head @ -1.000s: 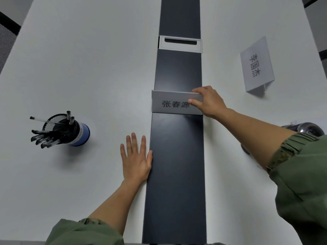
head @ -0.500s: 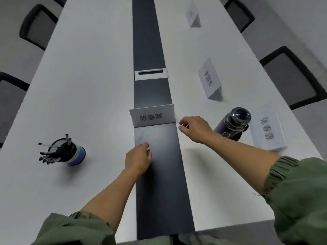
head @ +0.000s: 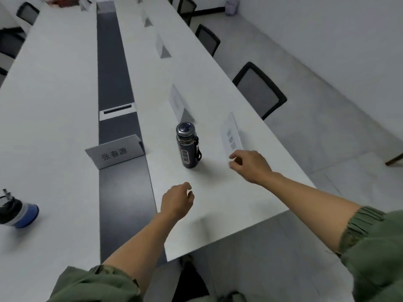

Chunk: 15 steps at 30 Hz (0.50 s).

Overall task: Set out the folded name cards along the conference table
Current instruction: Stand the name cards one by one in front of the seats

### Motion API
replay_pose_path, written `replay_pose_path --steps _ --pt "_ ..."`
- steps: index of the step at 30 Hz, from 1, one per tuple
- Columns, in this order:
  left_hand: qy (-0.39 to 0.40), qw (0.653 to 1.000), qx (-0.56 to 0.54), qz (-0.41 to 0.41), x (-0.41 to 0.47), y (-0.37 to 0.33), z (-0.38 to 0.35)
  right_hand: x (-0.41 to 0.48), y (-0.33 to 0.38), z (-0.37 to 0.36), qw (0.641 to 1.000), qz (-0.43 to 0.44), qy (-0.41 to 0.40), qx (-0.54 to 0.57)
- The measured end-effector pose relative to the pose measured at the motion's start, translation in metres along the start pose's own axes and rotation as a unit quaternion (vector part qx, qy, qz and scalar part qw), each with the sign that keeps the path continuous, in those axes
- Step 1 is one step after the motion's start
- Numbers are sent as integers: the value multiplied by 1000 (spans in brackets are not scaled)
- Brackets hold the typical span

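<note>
the right hand (head: 250, 165) reaches over the white conference table (head: 54, 88) with thumb and forefinger pinched at the near corner of a flat name card (head: 231, 136) lying near the table's right edge; the blur leaves it unclear whether the fingertips truly grip the paper or only touch its edge. the left hand (head: 176, 202) hovers loosely curled and holds nothing, over the white surface just right of the dark centre strip (head: 113, 68). a dark water bottle (head: 188, 144) stands upright between the two hands, just left of the flat card. a folded name card (head: 115, 154) with printed characters stands across the dark strip, well apart from both hands. another folded card (head: 177, 103) stands beyond the bottle, with more along the right side further off. a pen cup (head: 17, 212) sits at the far left edge of the view. black chairs (head: 260, 90) line the right side of the table
</note>
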<state>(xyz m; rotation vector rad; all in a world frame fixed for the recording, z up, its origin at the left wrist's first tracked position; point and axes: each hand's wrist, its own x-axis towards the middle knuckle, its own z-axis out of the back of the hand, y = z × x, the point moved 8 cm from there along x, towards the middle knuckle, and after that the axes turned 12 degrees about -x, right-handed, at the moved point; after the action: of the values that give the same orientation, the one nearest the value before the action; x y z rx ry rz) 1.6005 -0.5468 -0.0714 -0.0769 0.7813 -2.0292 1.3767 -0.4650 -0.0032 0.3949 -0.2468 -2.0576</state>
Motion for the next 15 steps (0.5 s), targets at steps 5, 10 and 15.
replay_pose_path --steps 5,10,15 --pt "21 998 -51 -9 22 -58 -28 2 -80 25 997 -74 -16 32" --pt "48 982 -177 38 75 -95 -57 34 -148 25 988 -131 3 77" --pt "66 929 -334 146 131 -105 -78 69 -195 14 982 -159 51 84"
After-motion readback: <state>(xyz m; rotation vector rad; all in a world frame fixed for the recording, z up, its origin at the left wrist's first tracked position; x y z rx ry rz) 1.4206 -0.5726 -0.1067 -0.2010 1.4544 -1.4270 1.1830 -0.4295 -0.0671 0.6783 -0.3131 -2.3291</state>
